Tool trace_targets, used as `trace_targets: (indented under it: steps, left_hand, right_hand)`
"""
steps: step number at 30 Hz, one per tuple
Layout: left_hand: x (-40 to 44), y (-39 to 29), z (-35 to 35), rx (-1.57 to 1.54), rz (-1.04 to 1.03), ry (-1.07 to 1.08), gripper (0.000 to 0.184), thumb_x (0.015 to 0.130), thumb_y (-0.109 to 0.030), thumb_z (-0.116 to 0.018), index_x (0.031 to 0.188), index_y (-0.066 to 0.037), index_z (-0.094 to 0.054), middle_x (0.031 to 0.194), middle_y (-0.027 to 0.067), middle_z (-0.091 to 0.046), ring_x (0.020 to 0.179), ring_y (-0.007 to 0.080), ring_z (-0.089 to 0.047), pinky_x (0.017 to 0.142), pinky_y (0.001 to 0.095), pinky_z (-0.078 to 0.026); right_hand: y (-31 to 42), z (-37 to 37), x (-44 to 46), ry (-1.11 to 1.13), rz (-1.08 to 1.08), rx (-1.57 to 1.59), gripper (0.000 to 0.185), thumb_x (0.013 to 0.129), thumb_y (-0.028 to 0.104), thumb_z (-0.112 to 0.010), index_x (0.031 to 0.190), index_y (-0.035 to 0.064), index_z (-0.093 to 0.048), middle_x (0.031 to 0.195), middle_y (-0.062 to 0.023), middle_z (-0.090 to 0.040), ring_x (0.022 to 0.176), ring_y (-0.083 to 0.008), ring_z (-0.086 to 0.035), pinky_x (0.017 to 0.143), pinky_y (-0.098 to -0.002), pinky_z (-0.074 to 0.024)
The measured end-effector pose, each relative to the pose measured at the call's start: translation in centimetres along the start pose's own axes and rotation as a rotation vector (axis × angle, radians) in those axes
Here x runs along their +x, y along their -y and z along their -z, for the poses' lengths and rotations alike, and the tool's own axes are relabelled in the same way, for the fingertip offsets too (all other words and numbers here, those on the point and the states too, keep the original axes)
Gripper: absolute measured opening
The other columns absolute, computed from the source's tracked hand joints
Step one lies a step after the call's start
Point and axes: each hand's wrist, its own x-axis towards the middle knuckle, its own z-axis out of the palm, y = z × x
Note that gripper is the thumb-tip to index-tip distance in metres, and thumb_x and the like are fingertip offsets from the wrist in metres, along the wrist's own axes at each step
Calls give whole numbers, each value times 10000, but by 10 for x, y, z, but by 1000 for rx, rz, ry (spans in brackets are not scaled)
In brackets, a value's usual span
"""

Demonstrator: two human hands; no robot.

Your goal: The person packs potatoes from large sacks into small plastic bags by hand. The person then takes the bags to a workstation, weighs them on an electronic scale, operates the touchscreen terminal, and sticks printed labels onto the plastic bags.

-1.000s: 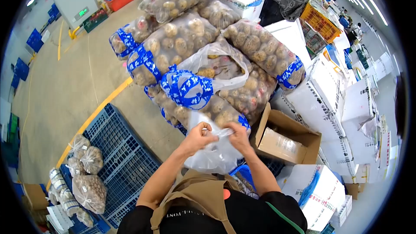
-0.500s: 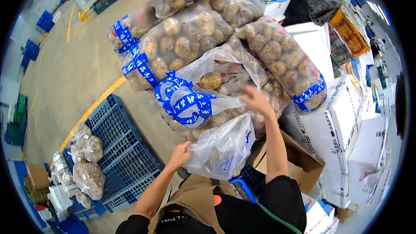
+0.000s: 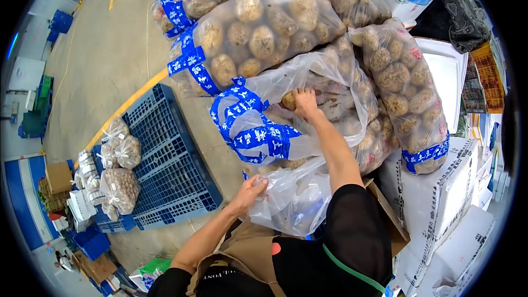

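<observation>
My right hand reaches inside a large opened clear sack and has its fingers round a potato. Blue printed tape is bunched at the left of that sack's mouth. Lower down, my left hand pinches the edge of a thin clear plastic bag, which hangs in front of my apron. Full sacks of potatoes lie around the opened one: a big sack above it and another sack to its right.
A blue plastic pallet lies on the floor at the left, with small tied bags beside it. White foam boxes are stacked at the right. Part of a cardboard box shows by my right upper arm.
My right hand has moved down into the opened sack and closed on a potato. My left hand still holds the thin bag. The view has shifted closer to the sacks.
</observation>
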Motion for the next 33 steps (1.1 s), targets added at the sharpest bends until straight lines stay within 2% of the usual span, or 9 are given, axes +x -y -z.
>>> trace_targets:
  steps: [6, 10, 12, 19, 20, 24, 26, 28, 33]
  left_hand:
    - [34, 14, 2, -129, 65, -61, 248, 919, -275, -530, 1025, -51, -554, 749, 1, -562, 621, 103, -552, 566, 269, -467]
    - [38, 1, -17, -172, 75, -71, 270, 921, -296, -523, 1021, -46, -548, 726, 21, -555, 496, 120, -522, 471, 278, -465]
    - [39, -11, -23, -95, 89, -99, 281, 929, -305, -507, 1031, -46, -546, 724, 25, -556, 454, 123, -498, 450, 269, -448]
    - [45, -16, -10, -230, -57, -108, 272, 940, -306, -487, 1054, -71, -561, 781, 3, -581, 548, 81, -526, 442, 241, -414]
    - [42, -22, -9, -175, -72, -78, 267, 945, -302, -475, 1064, -80, -563, 815, 1, -597, 601, 77, -545, 467, 232, -431]
    - [34, -28, -20, -292, -60, -96, 250, 941, -290, -482, 1038, -80, -576, 840, 2, -610, 607, 87, -559, 507, 227, -461]
    - [39, -20, -23, -297, -50, -67, 248, 941, -286, -483, 1033, -79, -585, 837, 0, -609, 604, 90, -558, 512, 234, -468]
    - [40, -6, -13, -232, -8, 9, 268, 944, -299, -471, 1027, -70, -584, 875, 16, -612, 705, 111, -589, 593, 257, -496]
    - [35, -14, -22, -297, -3, -41, 265, 929, -301, -502, 1036, -71, -582, 840, 6, -580, 683, 95, -549, 581, 251, -482]
  right_hand:
    - [-20, 97, -58, -347, -258, 790, 862, 479, 258, -814, 1228, 34, -451, 1147, -184, -536, 1085, -306, -513, 939, -425, -394]
    - [-8, 201, -155, 127, 47, 1441, 959, 449, 238, -864, 1273, 22, -425, 1230, -125, -507, 1152, -210, -473, 969, -360, -388]
    - [2, 194, -196, 416, 228, 1331, 955, 464, 255, -867, 1278, 27, -421, 1228, -106, -515, 1130, -210, -491, 978, -367, -383]
    - [57, 78, -232, 457, 323, 544, 527, 628, 187, -751, 1089, 10, -570, 1009, -168, -604, 983, -316, -570, 866, -359, -451]
    - [53, 119, -210, 377, 468, 854, 306, 718, 143, -684, 967, -14, -604, 807, -127, -639, 779, -263, -628, 713, -354, -501]
    - [-8, 153, -115, 161, -172, 1744, 178, 804, 85, -553, 931, -29, -602, 738, -74, -637, 615, -145, -607, 568, -307, -484]
    - [-48, 107, -53, 51, -529, 1285, 208, 785, 93, -558, 925, -57, -592, 766, -150, -642, 674, -243, -631, 595, -360, -490]
    - [-87, 15, -8, -509, -422, 520, 312, 766, 195, -618, 952, -55, -595, 807, -220, -630, 760, -369, -614, 677, -433, -481]
    - [-77, 46, 47, -687, -522, 190, 438, 713, 326, -666, 951, -37, -606, 940, -260, -604, 877, -439, -565, 788, -483, -439]
